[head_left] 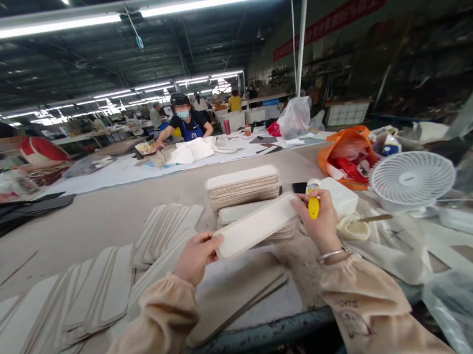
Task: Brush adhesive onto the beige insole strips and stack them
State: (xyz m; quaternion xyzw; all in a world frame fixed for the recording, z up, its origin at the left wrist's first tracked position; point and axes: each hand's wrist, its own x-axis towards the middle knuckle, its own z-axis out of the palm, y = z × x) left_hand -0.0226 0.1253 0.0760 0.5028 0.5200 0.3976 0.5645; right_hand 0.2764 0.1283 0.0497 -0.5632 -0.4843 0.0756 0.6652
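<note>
A long off-white panel with rounded corners [260, 226] is held tilted above the table, its right end higher. My left hand [197, 256] pinches its left end between thumb and fingers. At the other end my right hand [321, 221] grips the panel and also holds a small tool with a yellow handle [314, 207]; its kind I cannot make out. Behind the panel rises a neat stack of similar panels [243, 185], partly hidden. Beneath my hands lie a few larger greyish-beige panels [242, 286]. Overlapping rows of pale panels [98, 288] spread out to the left.
To the right are a white fan [413, 177], an orange bag [344, 154], a roll of pale tape [353, 227] and loose strips. Black sheets [15, 215] lie far left. Across the table a masked co-worker [188, 125] handles white material; another person [41, 150] works at left.
</note>
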